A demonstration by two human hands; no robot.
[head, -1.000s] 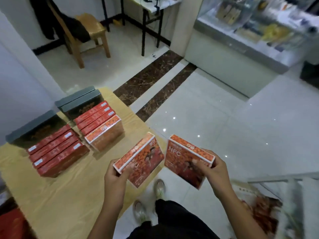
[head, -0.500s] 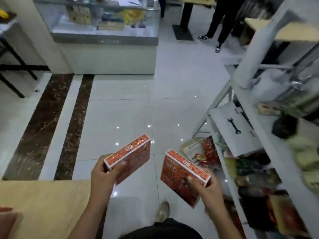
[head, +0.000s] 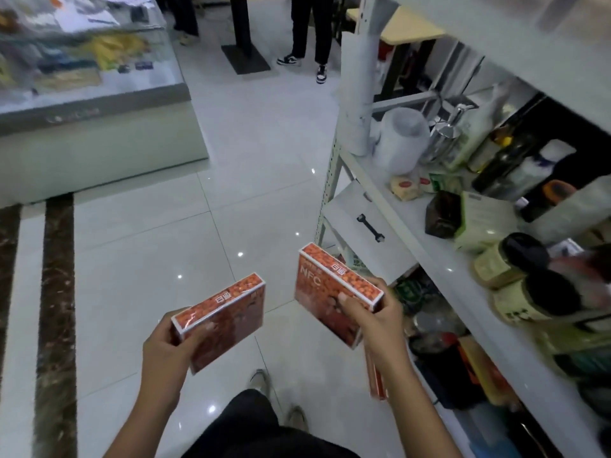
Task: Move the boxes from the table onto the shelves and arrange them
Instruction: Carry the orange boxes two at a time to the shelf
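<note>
**Two red boxes in hand, shelves waiting at three o'clock**

The carrier stands with one box in each hand. The left hand (head: 168, 345) has its fingers curled round the near end of a red box (head: 228, 312), with the thumb on the front face. The right hand (head: 377, 312) pinches a second red box (head: 327, 292) at its near top corner, thumb on the face printed NFC. Both boxes are in the air over the floor tiles (head: 165, 242), apart from each other, and neither touches the shelves (head: 429, 256).

As I read it, this is the carry, with the placing not yet done. To do it well I would pick a landing spot before reaching in, because the board from two to three o'clock looks crowded. Set one box down first on its long edge, then slide the other flush against it, labels facing out. The right-hand box, nearer the rack, seems the natural first.

As for containers, nearest at three o'clock are jars (head: 525, 302) with dark lids, standing on the board; I cannot tell what is in them. At four o'clock the lower tier holds a jumble of packets (head: 429, 319), too dim to name. Farther along, at two o'clock, dark bottles (head: 502, 160) and a pump dispenser (head: 453, 127) stand beside a white tub (head: 401, 140). Across the floor at ten o'clock, a glass display counter (head: 99, 143) holds yellow and blue goods, too blurred to name
</note>
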